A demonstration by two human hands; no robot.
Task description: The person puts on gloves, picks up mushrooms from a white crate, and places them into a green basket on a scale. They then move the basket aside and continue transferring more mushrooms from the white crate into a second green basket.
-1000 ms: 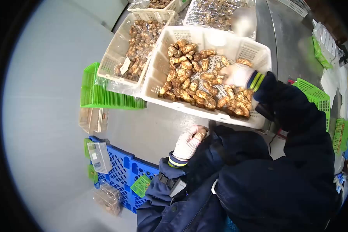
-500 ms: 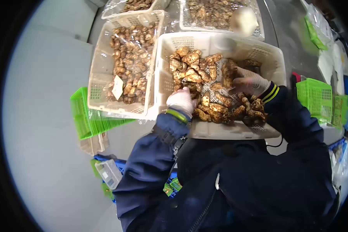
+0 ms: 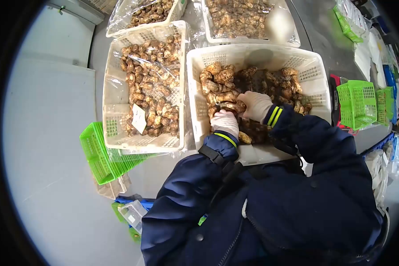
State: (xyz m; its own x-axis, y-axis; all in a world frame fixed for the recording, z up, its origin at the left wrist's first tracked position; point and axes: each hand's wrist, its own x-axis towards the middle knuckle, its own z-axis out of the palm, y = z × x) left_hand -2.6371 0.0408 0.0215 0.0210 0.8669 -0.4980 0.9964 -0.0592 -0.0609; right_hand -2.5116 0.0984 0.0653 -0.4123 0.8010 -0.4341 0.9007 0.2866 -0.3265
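Brown and cream mushrooms (image 3: 224, 75) lie in the white crate (image 3: 312, 60) in front of me, heaped along its left side, with more mushrooms (image 3: 288, 84) at the right. My right hand (image 3: 256, 105), in a pale glove, has its fingers closed on a mushroom (image 3: 239, 107) near the crate's middle. Just left of and below it, my gloved left hand (image 3: 226, 123) curls its fingers against mushrooms at the left side; its grip is partly hidden. The two hands are close together. Dark shadow covers part of the crate floor.
Another white crate (image 3: 107, 95) of mushrooms under clear film, with a white tag (image 3: 138, 119), stands at left. Two more filled crates sit behind. Green baskets (image 3: 95, 155) stick out below the left crate; a green basket (image 3: 357, 104) stands at right.
My right hand has moved left from the crate's right side, close to my left hand. Mushrooms inside are arranged differently, with more now at the back right. The view has shifted slightly.
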